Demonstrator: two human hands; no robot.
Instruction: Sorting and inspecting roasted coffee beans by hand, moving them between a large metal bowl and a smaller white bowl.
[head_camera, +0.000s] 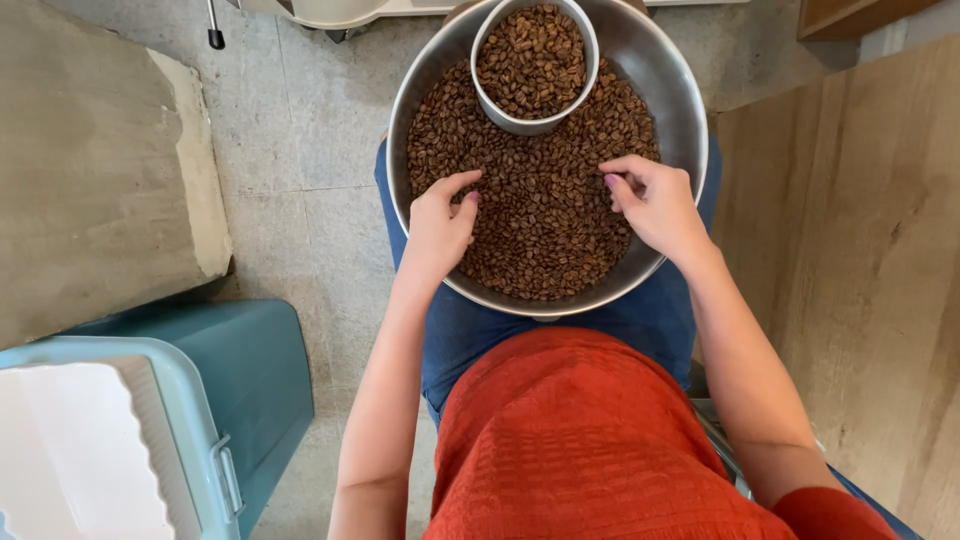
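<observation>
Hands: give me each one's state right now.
Left hand: open, fingers curled, resting on the coffee beans.
Right hand: fingertips pinched together on the beans; anything held cannot be told.

Single head-worn view, looking steeply down from close above lap; metal basin (672, 90) upper centre, tiled floor (300, 150) beyond.

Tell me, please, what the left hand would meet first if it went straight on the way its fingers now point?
Resting on the coffee beans, the left hand points up and slightly right; it would probably plough through more beans, then reach the small bean-filled bowl.
</observation>
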